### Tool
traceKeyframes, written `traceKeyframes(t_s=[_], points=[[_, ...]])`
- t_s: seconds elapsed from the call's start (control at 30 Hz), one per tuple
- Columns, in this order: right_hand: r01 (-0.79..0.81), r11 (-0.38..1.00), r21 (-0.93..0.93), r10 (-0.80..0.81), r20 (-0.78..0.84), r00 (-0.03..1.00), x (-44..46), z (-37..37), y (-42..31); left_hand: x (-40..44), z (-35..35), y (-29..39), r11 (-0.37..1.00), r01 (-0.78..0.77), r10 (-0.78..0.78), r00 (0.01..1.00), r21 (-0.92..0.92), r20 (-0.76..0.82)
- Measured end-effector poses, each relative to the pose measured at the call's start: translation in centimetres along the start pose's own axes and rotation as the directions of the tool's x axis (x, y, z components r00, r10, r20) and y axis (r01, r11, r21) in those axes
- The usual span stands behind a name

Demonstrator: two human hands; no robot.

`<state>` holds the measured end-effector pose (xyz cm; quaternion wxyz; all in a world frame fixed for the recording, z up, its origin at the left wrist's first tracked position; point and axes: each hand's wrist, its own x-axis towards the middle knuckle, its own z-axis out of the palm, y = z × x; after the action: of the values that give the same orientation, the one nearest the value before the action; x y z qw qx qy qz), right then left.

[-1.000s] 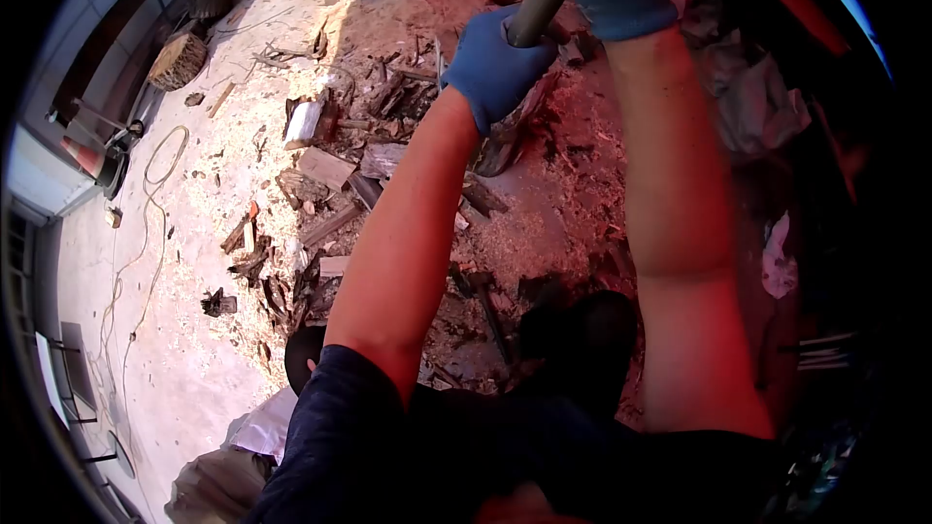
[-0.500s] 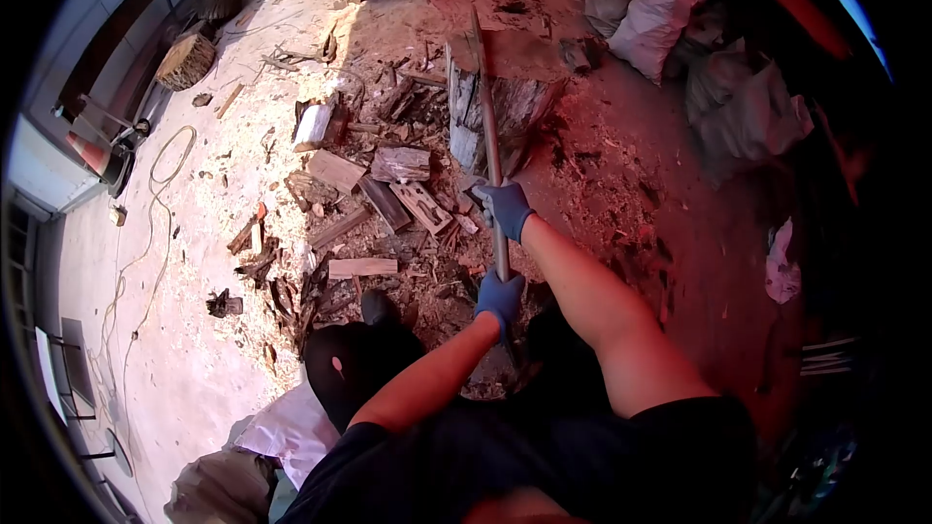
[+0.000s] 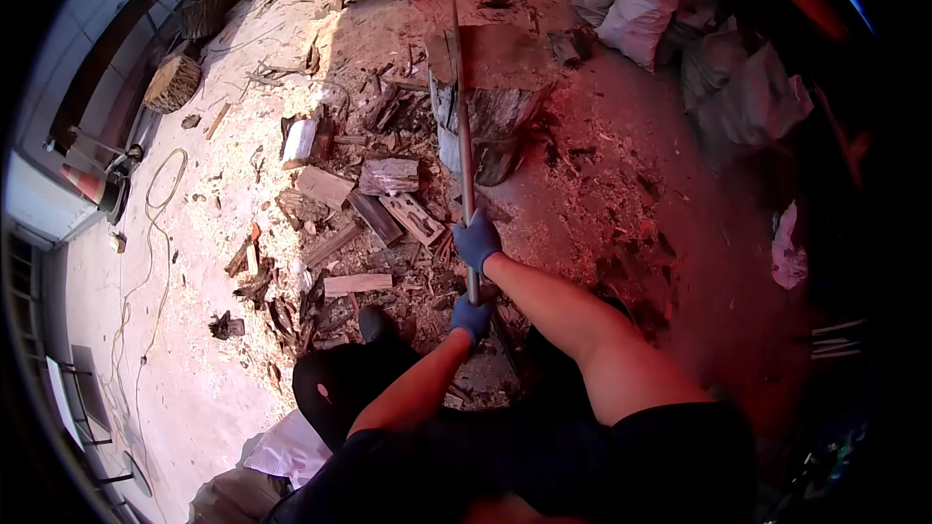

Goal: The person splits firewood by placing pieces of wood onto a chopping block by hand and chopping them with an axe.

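Both my hands wear blue gloves and grip one long straight handle, apparently that of an axe. My left hand is wrapped round the near end, close to my body. Just ahead of it, my right hand closes round the same handle. The handle points away from me and its far end reaches over a large wood block with a flat top and rough, split sides. The head at that far end is too narrow from here to make out clearly.
Split wood pieces and bark litter the floor left of the block. Full sacks stand at the back right. Log rounds, a traffic cone and a looped cord are on the left. My foot is beside the scraps.
Both hands and the handle have shifted left and slightly toward me. My right hand is now closer to my left along the handle. The wood block looks unmoved apart from a slight view shift.
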<state>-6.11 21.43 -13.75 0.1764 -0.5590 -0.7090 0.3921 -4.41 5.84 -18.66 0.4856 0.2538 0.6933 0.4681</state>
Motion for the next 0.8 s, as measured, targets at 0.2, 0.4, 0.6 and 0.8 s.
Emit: traceKeyframes(t_s=[0.2,0.4,0.6,0.8], points=[[-0.294,0.828,0.477,0.192,0.251,0.949,2.8,-0.9,-1.0,-1.2,-1.3,4.0,0.989,0.03,-0.018,0.997,-0.145,0.081],[-0.211,0.893,0.397,0.144,0.192,0.971,3.1,1.0,2.3,1.1,0.4,-1.8,0.979,0.144,-0.137,0.989,-0.145,0.061],[-0.015,1.0,0.007,0.014,0.137,0.99,2.2,-2.7,-1.5,-0.3,-0.3,4.1,0.996,-0.014,0.014,1.0,-0.087,-0.005],[0.315,0.943,-0.108,-0.33,-0.173,0.928,8.7,-7.7,-1.7,-0.5,1.6,1.4,0.987,-0.047,0.042,0.998,-0.151,-0.037]])
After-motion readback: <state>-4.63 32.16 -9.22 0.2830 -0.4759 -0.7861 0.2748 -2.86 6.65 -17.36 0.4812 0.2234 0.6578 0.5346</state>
